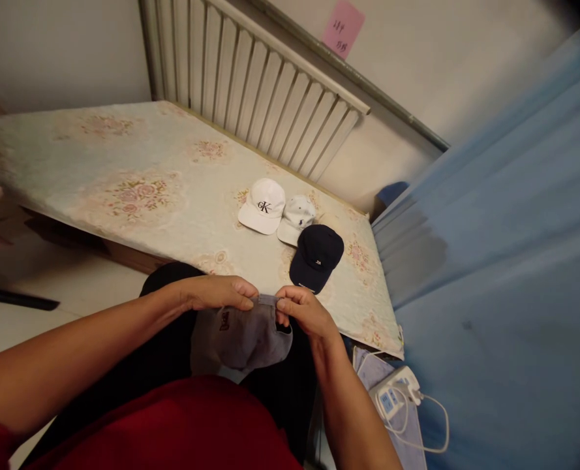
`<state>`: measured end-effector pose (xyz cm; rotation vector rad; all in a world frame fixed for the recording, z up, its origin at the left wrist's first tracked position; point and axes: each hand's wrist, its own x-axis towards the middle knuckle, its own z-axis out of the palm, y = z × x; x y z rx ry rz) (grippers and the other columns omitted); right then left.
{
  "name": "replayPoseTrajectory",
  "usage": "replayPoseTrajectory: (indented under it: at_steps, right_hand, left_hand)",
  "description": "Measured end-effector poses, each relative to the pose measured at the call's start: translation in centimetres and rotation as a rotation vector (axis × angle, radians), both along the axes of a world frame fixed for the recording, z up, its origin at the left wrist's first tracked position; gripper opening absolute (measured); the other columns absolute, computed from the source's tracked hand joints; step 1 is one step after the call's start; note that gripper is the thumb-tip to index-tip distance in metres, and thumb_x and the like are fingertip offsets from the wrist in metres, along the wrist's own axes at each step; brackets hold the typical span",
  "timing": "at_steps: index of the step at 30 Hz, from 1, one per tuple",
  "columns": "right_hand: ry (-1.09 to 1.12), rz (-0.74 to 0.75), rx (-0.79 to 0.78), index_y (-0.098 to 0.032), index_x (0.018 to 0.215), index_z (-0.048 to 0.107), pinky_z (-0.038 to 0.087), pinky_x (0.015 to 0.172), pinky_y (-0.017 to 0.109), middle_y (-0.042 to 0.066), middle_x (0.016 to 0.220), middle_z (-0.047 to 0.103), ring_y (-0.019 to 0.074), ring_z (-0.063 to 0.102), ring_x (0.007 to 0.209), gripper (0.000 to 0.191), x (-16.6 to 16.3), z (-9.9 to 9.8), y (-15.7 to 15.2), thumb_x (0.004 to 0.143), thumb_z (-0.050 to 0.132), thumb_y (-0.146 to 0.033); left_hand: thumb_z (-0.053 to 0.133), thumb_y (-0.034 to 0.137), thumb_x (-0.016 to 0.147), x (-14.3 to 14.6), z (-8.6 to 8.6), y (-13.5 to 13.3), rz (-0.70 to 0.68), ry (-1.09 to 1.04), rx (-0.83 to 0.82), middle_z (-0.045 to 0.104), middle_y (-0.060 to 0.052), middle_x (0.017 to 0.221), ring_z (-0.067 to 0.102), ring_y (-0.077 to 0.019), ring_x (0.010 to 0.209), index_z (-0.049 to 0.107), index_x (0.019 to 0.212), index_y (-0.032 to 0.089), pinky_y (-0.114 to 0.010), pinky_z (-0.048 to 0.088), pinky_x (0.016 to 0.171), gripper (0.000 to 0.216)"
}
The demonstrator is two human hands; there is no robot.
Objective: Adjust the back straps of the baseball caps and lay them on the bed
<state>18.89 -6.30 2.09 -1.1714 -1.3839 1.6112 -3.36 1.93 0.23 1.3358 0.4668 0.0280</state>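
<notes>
A grey baseball cap (253,339) hangs over my lap, its back opening and strap turned up toward the bed. My left hand (226,292) pinches the strap end of the cap from the left. On the other side of the strap, my right hand (305,309) grips the cap's edge with thumb and fingers. Beyond my hands three caps lie on the bed: a white cap (265,196) with black letters, a smaller pale cap (297,215) with a dark emblem, and a dark navy cap (321,251) nearest me. The navy cap partly overlaps the pale one.
The caps rest on a bed with a floral cover (182,189). A white radiator (250,78) runs along the wall behind it. Blue curtains (490,274) hang at right. A power strip (395,395) with white cables sits on a low surface at lower right.
</notes>
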Motion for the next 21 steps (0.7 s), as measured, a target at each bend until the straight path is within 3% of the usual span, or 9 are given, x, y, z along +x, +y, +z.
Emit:
replayPoseTrajectory:
  at_steps: [5, 13, 17, 21]
  right_hand:
    - [-0.114, 0.076, -0.003, -0.015, 0.073, 0.062, 0.040, 0.049, 0.020, -0.004, 0.056, 0.059, 0.0074, 0.050, 0.047, 0.029, -0.9, 0.1, 0.0, 0.078, 0.069, -0.043]
    - [-0.080, -0.111, -0.014, -0.016, 0.062, 0.058, 0.025, 0.041, 0.019, -0.007, 0.043, 0.047, 0.0054, 0.037, 0.038, 0.027, 0.4, -0.2, 0.0, 0.071, 0.071, -0.038]
    - [-0.047, -0.129, -0.043, -0.016, 0.061, 0.058, 0.024, 0.042, 0.020, -0.007, 0.042, 0.046, 0.0055, 0.036, 0.038, 0.026, 1.2, -0.6, -0.1, 0.069, 0.072, -0.037]
    - [-0.032, -0.133, -0.046, -0.016, 0.061, 0.058, 0.024, 0.043, 0.021, -0.006, 0.044, 0.048, 0.0062, 0.036, 0.039, 0.029, 1.7, -0.8, -0.2, 0.069, 0.072, -0.041]
  left_hand:
    - [0.062, 0.024, 0.072, 0.5, 0.4, -0.3, -0.016, -0.014, 0.062, 0.055, 0.003, 0.064, 0.044, -0.0115, 0.057, 0.066, 0.075, 0.017, -0.022, 0.032, 0.055, 0.009]
    - [0.061, 0.022, 0.070, -0.3, -0.6, 0.0, -0.044, 0.076, -0.001, 0.061, 0.002, 0.065, 0.051, -0.0133, 0.056, 0.063, 0.075, 0.019, -0.024, 0.038, 0.057, 0.007]
    - [0.063, 0.027, 0.072, -0.5, -1.2, 0.2, -0.039, 0.060, 0.009, 0.062, 0.001, 0.067, 0.053, -0.0141, 0.060, 0.064, 0.075, 0.018, -0.024, 0.040, 0.060, 0.010]
    - [0.065, 0.039, 0.076, -0.8, -0.7, 0.1, -0.024, 0.015, 0.047, 0.062, 0.000, 0.068, 0.052, -0.0144, 0.062, 0.066, 0.075, 0.017, -0.023, 0.039, 0.058, 0.022]
